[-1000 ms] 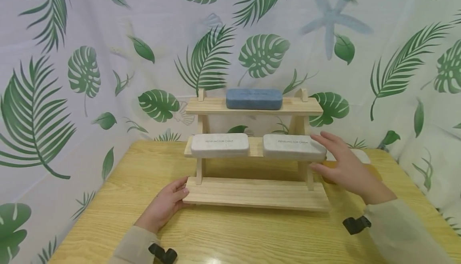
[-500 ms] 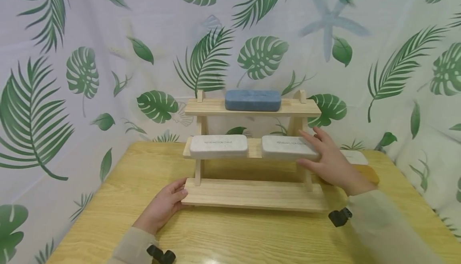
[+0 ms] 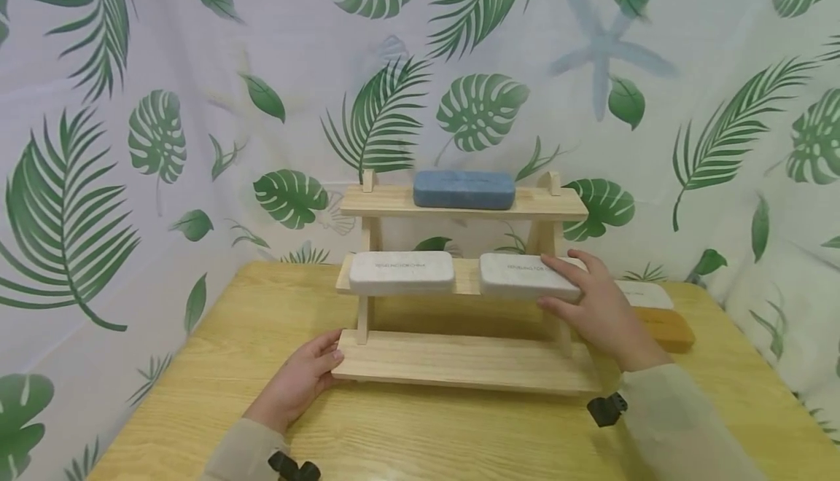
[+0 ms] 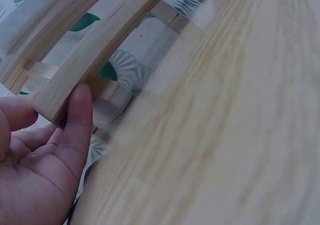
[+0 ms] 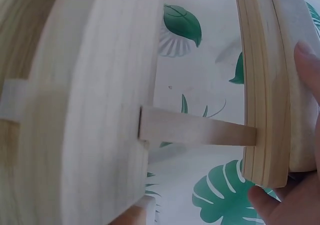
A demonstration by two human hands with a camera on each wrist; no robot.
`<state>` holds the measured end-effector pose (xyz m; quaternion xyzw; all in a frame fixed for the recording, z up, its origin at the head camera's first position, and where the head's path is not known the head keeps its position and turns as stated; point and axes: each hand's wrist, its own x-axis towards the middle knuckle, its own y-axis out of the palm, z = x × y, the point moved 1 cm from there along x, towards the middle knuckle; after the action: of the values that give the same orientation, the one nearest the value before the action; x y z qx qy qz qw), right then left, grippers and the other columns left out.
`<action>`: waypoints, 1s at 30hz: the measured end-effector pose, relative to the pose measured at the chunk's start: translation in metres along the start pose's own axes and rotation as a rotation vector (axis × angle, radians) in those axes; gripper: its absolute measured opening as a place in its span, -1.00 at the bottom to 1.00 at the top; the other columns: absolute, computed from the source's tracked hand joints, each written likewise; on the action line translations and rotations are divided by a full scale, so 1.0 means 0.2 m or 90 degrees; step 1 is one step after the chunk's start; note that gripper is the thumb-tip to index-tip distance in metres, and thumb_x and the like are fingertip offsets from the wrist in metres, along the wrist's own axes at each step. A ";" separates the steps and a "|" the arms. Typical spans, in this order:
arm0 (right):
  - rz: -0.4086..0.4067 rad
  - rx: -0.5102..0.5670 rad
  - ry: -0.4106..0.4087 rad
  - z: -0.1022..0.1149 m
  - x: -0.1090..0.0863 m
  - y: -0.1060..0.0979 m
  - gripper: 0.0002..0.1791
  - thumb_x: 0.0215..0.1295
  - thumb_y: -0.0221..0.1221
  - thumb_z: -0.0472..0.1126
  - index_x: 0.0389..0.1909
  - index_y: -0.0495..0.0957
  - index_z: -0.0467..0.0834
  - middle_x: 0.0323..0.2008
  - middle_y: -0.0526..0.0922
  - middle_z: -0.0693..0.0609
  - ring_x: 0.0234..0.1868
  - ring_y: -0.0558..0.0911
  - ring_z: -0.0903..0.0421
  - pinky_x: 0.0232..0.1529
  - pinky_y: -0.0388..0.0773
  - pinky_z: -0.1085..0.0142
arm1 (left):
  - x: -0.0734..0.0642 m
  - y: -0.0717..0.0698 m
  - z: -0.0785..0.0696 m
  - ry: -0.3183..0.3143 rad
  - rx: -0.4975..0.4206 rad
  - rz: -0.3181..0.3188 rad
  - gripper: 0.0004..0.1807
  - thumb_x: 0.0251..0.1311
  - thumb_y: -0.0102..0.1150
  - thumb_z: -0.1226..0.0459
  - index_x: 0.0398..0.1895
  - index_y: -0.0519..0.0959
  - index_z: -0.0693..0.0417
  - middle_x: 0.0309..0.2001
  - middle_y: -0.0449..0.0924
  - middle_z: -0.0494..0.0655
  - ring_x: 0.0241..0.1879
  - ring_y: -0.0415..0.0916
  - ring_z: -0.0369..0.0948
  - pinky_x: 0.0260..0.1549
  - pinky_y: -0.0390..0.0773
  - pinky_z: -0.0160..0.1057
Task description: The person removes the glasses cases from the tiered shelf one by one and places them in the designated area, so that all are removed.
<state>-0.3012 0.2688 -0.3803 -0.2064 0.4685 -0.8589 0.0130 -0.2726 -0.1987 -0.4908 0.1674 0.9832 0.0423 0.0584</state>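
head view: a three-tier wooden rack point(image 3: 467, 275) stands at centre on the table point(image 3: 420, 441). at lower left, the left hand point(image 3: 303, 372) pinches the end of its bottom board. right of centre, the right hand point(image 3: 600, 306) grips the right white case point(image 3: 518, 270) on the middle tier, covering its right end. left white case point(image 3: 402, 272) shares that tier; blue case point(image 3: 463, 189) lies above. at right, that hand partly blocks an orange case point(image 3: 666, 329) and a third white case point(image 3: 646, 294); leaf-print cloth point(image 3: 275, 51) fills the background.
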 end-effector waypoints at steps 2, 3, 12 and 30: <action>-0.002 0.007 0.008 0.00 0.00 0.00 -0.15 0.24 0.35 0.25 0.50 0.35 0.04 0.47 0.10 -0.33 0.37 0.21 -0.42 0.23 0.23 -0.37 | 0.00 0.00 0.00 0.002 0.004 -0.003 -0.34 0.58 -0.09 0.30 0.59 -0.04 0.31 0.43 0.19 0.38 0.26 0.41 0.05 0.13 0.55 -0.12; -0.003 0.009 0.012 0.00 0.00 0.01 -0.15 0.24 0.34 0.26 0.50 0.35 0.05 0.47 0.11 -0.33 0.37 0.22 -0.41 0.23 0.24 -0.36 | 0.00 0.00 0.01 0.002 0.005 -0.005 -0.34 0.58 -0.09 0.29 0.59 -0.04 0.32 0.43 0.19 0.39 0.25 0.42 0.04 0.12 0.55 -0.13; -0.042 0.013 0.019 0.00 -0.04 0.01 -0.22 0.27 0.35 0.19 0.47 0.40 0.06 0.41 0.16 -0.33 0.30 0.30 -0.38 0.18 0.30 -0.36 | 0.01 0.03 0.02 -0.003 -0.002 0.006 -0.34 0.59 -0.08 0.27 0.59 -0.04 0.30 0.45 0.18 0.37 0.28 0.39 0.05 0.15 0.53 -0.11; -0.073 0.002 -0.057 0.03 -0.10 0.00 -0.34 0.33 0.35 0.00 0.42 0.46 -0.05 0.30 0.23 -0.40 0.22 0.35 -0.36 0.12 0.34 -0.34 | -0.02 0.01 0.00 0.000 0.003 -0.003 -0.33 0.59 -0.08 0.27 0.60 -0.05 0.29 0.46 0.13 0.38 0.28 0.38 0.07 0.14 0.55 -0.12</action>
<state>-0.2805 0.2680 -0.3848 -0.2712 0.4537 -0.8488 -0.0146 -0.2693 -0.1986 -0.4906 0.1653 0.9837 0.0399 0.0581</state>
